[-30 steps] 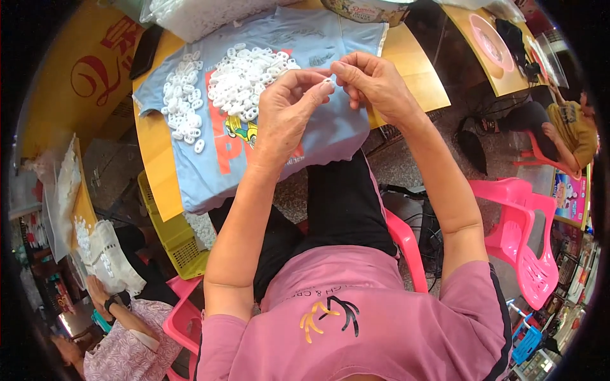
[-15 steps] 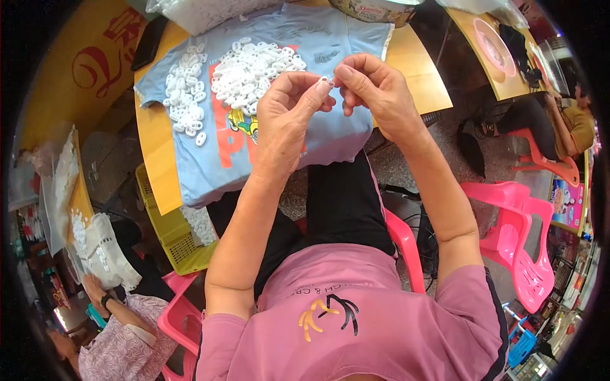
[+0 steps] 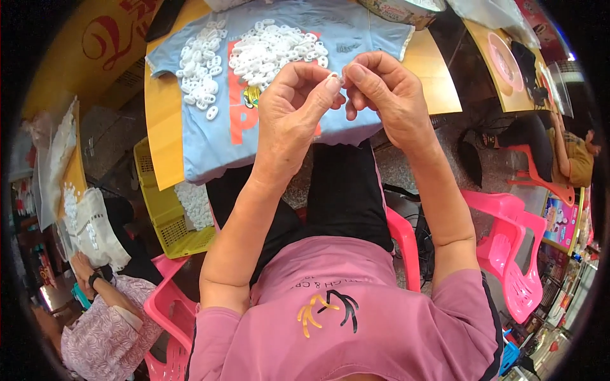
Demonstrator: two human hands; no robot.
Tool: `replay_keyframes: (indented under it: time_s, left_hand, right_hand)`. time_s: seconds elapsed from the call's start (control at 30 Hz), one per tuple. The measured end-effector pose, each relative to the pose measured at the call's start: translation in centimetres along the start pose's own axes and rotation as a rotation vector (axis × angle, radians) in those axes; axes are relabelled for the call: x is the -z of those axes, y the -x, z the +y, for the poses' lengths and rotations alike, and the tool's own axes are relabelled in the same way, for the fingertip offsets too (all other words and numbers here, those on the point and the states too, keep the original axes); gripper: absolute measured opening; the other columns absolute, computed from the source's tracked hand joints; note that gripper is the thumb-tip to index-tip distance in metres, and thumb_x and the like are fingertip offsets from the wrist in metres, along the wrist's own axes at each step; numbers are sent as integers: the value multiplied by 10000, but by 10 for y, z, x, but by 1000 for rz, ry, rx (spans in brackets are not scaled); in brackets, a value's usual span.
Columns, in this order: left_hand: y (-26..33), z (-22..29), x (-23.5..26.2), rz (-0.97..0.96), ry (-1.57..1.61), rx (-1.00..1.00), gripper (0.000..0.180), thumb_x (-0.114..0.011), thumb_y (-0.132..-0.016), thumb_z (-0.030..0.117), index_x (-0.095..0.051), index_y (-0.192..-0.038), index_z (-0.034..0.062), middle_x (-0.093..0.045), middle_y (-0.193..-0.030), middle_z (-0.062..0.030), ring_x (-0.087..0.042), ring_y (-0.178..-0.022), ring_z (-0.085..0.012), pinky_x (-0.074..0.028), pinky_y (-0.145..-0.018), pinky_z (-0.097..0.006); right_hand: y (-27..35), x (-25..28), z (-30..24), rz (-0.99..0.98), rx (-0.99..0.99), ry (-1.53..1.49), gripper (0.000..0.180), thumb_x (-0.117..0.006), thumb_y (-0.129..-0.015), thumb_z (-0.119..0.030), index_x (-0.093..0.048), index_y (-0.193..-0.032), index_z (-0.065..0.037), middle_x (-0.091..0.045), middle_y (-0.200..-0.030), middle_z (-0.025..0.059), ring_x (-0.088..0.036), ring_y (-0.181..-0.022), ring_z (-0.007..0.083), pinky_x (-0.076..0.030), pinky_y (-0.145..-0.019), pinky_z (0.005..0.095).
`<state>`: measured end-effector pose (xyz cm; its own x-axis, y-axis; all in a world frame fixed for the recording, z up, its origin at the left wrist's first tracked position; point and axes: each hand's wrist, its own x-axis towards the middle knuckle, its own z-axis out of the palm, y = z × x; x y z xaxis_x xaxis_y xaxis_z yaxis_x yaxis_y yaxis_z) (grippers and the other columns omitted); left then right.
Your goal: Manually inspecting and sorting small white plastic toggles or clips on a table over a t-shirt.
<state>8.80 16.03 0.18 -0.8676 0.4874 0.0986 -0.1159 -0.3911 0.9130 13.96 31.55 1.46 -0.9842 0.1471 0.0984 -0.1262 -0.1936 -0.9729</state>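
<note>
Above a light blue T-shirt [image 3: 210,149] spread on a wooden table, my two hands meet fingertip to fingertip. My left hand [image 3: 293,113] is closed in a pinch on a small white plastic piece [image 3: 333,76], mostly covered by thumb and finger. My right hand [image 3: 389,95] pinches right beside it; whatever sits between its fingertips is too small to make out. Beyond my left hand lies a large heap of white oval plastic pieces [image 3: 270,51] with holes in them. A narrower heap of the same pieces [image 3: 202,60] lies to its left, with one piece [image 3: 211,113] apart at the near end.
A yellow-green crate [image 3: 166,219] stands below the table's left edge, with white pieces [image 3: 194,204] beside it. A round tub [image 3: 406,11] is at the far edge. Pink plastic chairs [image 3: 508,247] stand at the right. Other people sit at left [image 3: 111,324] and right [image 3: 575,159].
The whole view has shifted slightly, with the table now higher and further right. My hands have drawn a little closer together, still pinching.
</note>
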Motion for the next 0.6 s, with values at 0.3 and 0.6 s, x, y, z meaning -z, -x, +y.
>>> replay_keyframes:
  time_s: [0.3,0.6]
  left_hand:
    - [4,2,0,-8,-113,-57,149,-660,-904,132,-590,-958,12,-657,-838,-31,-625,-777,-74,-482,-651,-207]
    - [4,0,0,-4,-122,-47,140,-651,-912,131,-585,-951,13,-649,-823,-22,-600,-740,-54,-452,-608,-192]
  right_hand:
    - [1,-4,-7,8,-14,148,190,-593,-956,-162,-582,-1012,19,-620,-810,49,-565,-633,80,-527,-598,259]
    - [4,-7,1,48,-7,30,194,-608,-947,-154,-596,-1021,24,-611,-792,31,-568,-648,81,-525,-600,256]
